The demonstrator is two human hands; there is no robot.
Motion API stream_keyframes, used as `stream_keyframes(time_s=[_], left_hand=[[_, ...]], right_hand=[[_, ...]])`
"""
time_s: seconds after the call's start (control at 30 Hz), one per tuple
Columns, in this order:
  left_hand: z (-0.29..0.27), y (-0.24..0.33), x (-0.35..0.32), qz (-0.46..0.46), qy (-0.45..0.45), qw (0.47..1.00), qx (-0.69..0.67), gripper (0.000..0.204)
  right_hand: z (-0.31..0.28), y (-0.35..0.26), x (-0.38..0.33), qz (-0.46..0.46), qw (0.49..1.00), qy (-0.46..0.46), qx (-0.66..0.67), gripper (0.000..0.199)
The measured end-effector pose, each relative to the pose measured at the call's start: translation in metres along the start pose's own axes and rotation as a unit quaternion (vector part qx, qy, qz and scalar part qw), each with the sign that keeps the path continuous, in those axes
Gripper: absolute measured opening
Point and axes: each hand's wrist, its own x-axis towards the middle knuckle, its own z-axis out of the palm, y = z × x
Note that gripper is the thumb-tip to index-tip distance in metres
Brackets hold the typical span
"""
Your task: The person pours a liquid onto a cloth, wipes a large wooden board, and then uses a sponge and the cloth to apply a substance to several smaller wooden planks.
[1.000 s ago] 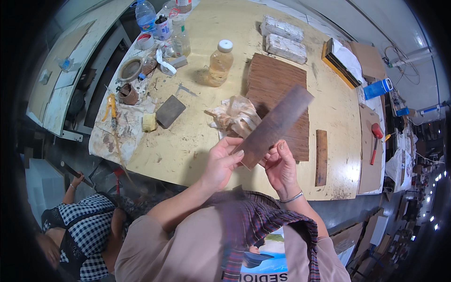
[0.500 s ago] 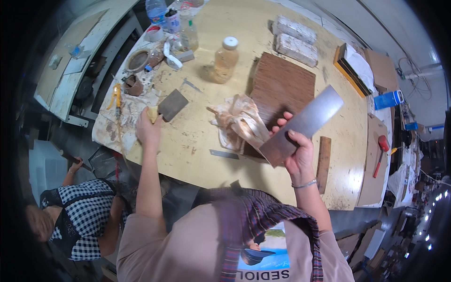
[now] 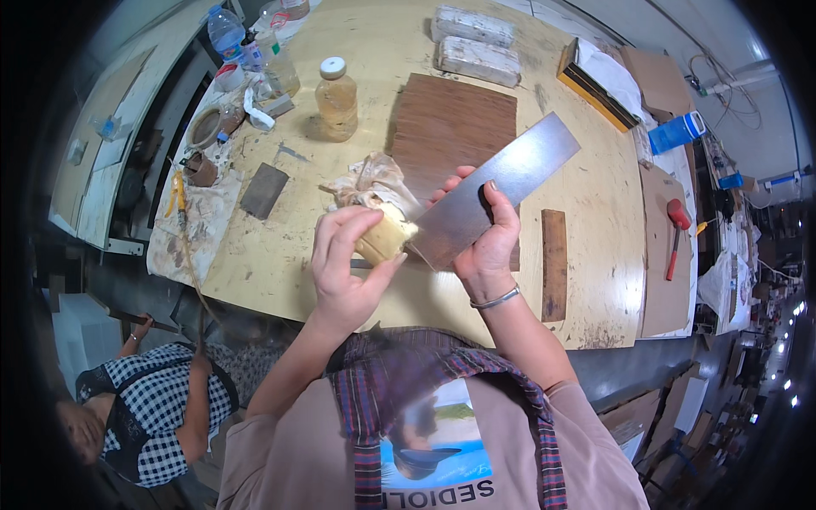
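Note:
My right hand (image 3: 486,246) grips a long dark brown wooden strip (image 3: 501,185), held slanted above the workbench. My left hand (image 3: 344,268) pinches a small yellowish sponge block (image 3: 384,238) and presses it against the strip's lower end. Just behind the sponge a crumpled stained rag (image 3: 371,183) lies on the bench. A large brown wooden panel (image 3: 450,127) lies flat behind the strip.
On the plywood workbench (image 3: 280,255) are a jar of amber liquid (image 3: 337,98), a dark flat block (image 3: 263,190), a narrow wood strip (image 3: 553,263), two wrapped white blocks (image 3: 476,42) and plastic bottles (image 3: 228,34). A person in a checked shirt (image 3: 153,408) crouches at the lower left.
My left hand came back from the left side of the bench holding the sponge block and now presses it on the strip. My right hand kept the strip raised.

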Motion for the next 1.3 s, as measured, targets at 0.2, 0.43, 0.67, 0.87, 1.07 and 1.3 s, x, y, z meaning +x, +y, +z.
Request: stream_keyframes(time_s=[0.2, 0.43, 0.67, 0.87, 1.07, 1.3], left_hand=[[0.011, 0.03, -0.008, 0.072, -0.115, 0.989, -0.062, 0.057], [0.028, 0.032, -0.006, 0.056, -0.075, 0.996, -0.005, 0.052], [0.039, 0.048, 0.003, 0.021, -0.014, 0.999, 0.032, 0.054], [0.043, 0.05, -0.005, 0.193, -0.161, 0.962, -0.101, 0.053], [0.042, 0.038, -0.019, 0.027, -0.091, 0.995, -0.016, 0.053], [0.042, 0.043, 0.016, 0.168, -0.109, 0.978, -0.056, 0.051]], right_hand=[[-0.011, -0.016, -0.006, -0.019, 0.999, 0.014, 0.022, 0.032], [-0.019, -0.021, -0.013, -0.015, 0.999, -0.005, 0.042, 0.032], [-0.023, -0.034, -0.016, -0.051, 0.997, -0.011, 0.048, 0.033], [-0.027, -0.038, -0.015, -0.068, 0.997, -0.007, 0.038, 0.033], [-0.025, -0.038, -0.016, -0.02, 0.996, -0.006, 0.087, 0.031], [-0.026, -0.04, -0.016, -0.056, 0.996, 0.017, 0.066, 0.031]])
